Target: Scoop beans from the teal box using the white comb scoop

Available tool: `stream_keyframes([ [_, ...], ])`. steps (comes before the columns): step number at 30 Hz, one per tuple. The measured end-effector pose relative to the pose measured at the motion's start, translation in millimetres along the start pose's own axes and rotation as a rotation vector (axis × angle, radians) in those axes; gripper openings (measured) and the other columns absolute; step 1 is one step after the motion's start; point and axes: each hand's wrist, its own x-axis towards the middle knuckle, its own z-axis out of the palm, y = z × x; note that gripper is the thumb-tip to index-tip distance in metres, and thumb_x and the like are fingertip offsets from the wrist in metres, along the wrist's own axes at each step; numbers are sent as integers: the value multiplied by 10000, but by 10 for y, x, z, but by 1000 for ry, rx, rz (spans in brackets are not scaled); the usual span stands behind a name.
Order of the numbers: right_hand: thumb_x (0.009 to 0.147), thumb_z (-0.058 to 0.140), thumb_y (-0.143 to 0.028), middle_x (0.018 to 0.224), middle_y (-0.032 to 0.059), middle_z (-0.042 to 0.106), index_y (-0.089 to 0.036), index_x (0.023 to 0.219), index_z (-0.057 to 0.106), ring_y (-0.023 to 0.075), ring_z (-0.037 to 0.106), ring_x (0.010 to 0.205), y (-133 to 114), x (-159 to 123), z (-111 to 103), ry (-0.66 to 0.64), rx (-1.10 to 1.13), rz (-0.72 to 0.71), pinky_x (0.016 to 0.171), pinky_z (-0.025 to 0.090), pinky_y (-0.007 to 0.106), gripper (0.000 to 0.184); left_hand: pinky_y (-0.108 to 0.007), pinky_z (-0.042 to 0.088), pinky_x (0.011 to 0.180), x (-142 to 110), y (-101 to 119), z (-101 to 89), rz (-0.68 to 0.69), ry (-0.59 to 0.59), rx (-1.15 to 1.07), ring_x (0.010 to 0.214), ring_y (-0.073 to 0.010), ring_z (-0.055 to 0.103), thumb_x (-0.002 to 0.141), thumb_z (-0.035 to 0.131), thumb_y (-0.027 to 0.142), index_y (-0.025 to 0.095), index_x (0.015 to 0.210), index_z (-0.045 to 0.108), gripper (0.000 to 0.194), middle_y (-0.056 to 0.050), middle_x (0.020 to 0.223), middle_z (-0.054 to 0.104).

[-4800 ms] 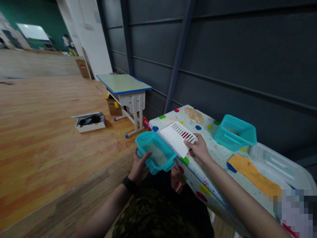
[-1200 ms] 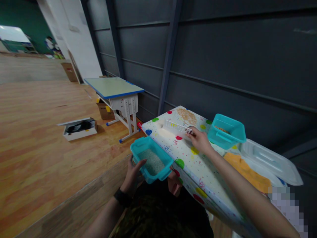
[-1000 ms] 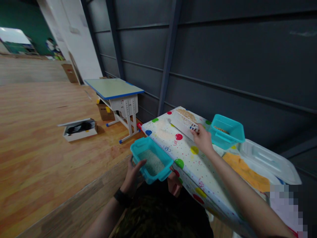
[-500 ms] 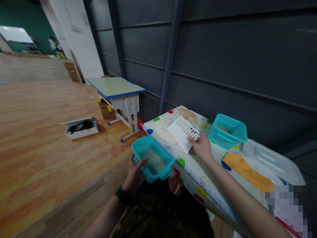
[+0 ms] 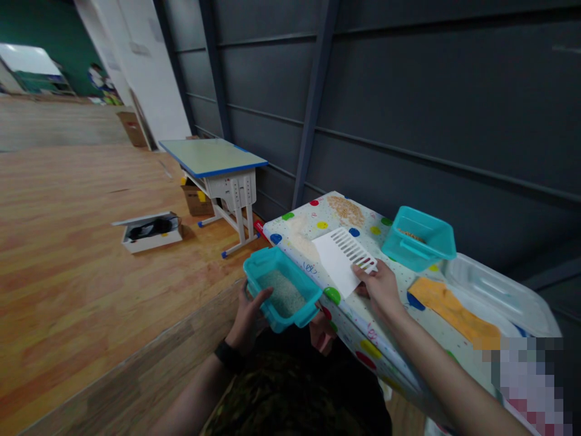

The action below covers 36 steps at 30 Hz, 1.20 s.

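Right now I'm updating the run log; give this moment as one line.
left hand: holds teal bin of pale grains | right hand: holds slotted white panel | table: tan grains, second teal bin

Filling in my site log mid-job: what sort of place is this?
Probably a classroom or training hall: there is a school-style desk, what looks like a whiteboard by a green wall, and a broad wood-look floor.

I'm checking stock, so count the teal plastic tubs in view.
2: the tub of pale grains in the left hand, and the tub of brownish grains on the spotted tablecloth. Others could be hidden.
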Motion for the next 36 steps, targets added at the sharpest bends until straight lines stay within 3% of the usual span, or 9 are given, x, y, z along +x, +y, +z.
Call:
stream_keyframes([
  [4, 590, 948, -567, 803, 40, 776, -252, 1011, 688, 271, 707, 663, -190, -271, 44, 2, 115, 200, 468, 552, 343, 587, -321, 633, 619, 31, -58, -40, 25, -23, -5, 1087, -343, 845, 878, 978, 441, 383, 1789, 348, 1110, -204, 1636, 684],
  [11, 638, 988, -655, 917, 75, 850, -264, 1014, 688, 295, 766, 726, -327, -623, 73, -163, 114, 168, 565, 612, 378, 619, -274, 577, 570, 48, -74, -52, 47, -31, -23, 1042, -320, 853, 822, 1019, 461, 376, 1770, 388, 1142, -192, 1603, 714],
  [14, 681, 980, -684, 908, 73, 857, -262, 1066, 700, 306, 787, 743, -327, -536, 65, -175, 119, 89, 609, 628, 387, 637, -260, 540, 528, 62, -81, -52, 48, -38, -20, 1041, -325, 853, 824, 1014, 477, 383, 1769, 386, 1139, -182, 1597, 724],
  [19, 670, 952, -695, 964, 89, 856, -274, 1074, 694, 326, 783, 833, -201, 17, 58, -20, 48, -24, 647, 634, 406, 638, -257, 558, 553, 95, -87, -51, 61, -25, -29, 1080, -326, 844, 821, 1011, 442, 362, 1763, 394, 1129, -189, 1584, 727],
  [23, 613, 908, -606, 930, 55, 822, -271, 1025, 652, 300, 760, 798, -76, 325, 124, 99, 85, 89, 611, 635, 403, 589, -273, 592, 583, 95, -49, -62, 55, -8, -4, 1028, -292, 842, 852, 978, 428, 360, 1776, 363, 1113, -194, 1588, 711],
  [29, 597, 940, -513, 880, 26, 799, -262, 1036, 675, 261, 746, 729, -46, 247, 120, 21, 139, 168, 557, 624, 366, 571, -331, 648, 600, 43, 50, -71, 33, -2, 60, 1025, -311, 849, 901, 919, 448, 359, 1788, 312, 1079, -204, 1611, 685],
  [36, 638, 954, -586, 777, 20, 774, -247, 998, 702, 224, 676, 607, -161, -56, 66, -174, 66, 135, 506, 532, 319, 555, -350, 703, 716, 14, 97, -51, 45, -2, 65, 1289, -365, 800, 899, 916, 427, 338, 1758, 357, 1029, -200, 1638, 673],
])
